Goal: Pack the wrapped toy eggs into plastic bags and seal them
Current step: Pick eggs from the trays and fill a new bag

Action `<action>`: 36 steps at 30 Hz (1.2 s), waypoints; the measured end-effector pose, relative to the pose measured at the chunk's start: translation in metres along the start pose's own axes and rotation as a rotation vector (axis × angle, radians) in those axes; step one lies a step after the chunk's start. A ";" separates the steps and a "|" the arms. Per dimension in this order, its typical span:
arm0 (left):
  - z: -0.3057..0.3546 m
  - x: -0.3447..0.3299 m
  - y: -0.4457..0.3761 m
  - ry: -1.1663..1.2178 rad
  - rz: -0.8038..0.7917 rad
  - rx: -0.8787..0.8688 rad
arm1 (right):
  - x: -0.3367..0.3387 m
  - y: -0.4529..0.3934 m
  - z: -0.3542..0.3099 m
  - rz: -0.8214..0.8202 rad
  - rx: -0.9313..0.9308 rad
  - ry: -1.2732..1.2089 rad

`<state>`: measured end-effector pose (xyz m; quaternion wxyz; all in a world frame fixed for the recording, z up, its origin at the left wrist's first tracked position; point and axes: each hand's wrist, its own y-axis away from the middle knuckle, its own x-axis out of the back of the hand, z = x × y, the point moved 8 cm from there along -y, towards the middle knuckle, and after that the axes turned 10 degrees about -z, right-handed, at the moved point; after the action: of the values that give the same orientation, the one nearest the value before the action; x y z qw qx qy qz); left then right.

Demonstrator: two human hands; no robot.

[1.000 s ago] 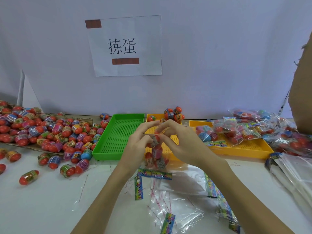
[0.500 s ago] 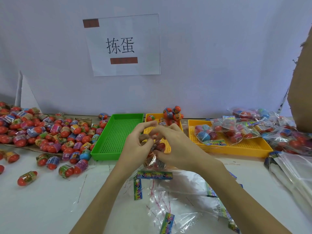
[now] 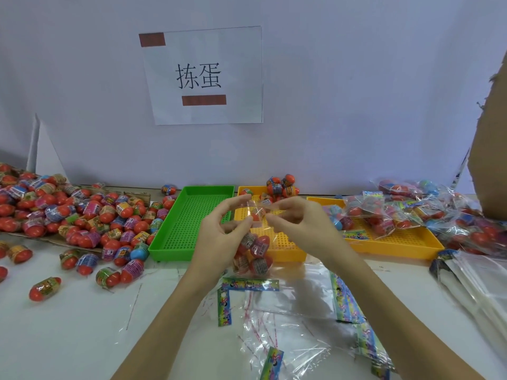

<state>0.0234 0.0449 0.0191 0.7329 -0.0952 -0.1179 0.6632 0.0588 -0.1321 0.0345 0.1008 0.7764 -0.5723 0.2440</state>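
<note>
A clear plastic bag holding several wrapped toy eggs hangs above the table in front of the trays. My left hand pinches the left side of the bag's top flap. My right hand pinches the right side of that flap. The flap is stretched flat between the two hands. A large heap of loose wrapped eggs covers the left of the table. Filled bags are piled at the right.
A green tray stands behind my left hand, with a yellow tray beside it and another yellow tray further right. Loose clear bags with printed headers lie under my forearms. A stack of unused bags lies at the right edge.
My hands have drawn apart sideways, spreading the bag's top flap flat between them. The bag of eggs hangs a little lower below the fingers than before.
</note>
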 end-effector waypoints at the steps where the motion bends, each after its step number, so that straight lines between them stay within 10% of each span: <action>1: 0.001 0.001 0.000 -0.002 0.011 -0.014 | -0.001 0.000 0.003 -0.018 -0.003 -0.051; 10: -0.019 0.014 -0.001 0.310 0.092 0.233 | 0.010 -0.001 0.013 0.060 -0.059 -0.040; 15: -0.019 0.009 -0.002 0.233 0.025 0.186 | 0.005 0.015 -0.034 0.308 0.374 0.390; 36: 0.005 -0.012 -0.001 -0.086 -0.074 -0.035 | -0.009 0.015 -0.041 0.131 0.453 0.513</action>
<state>0.0217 0.0333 0.0238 0.7495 -0.0750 -0.1643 0.6369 0.0320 -0.1115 0.0641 0.0506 0.6540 -0.5080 0.5582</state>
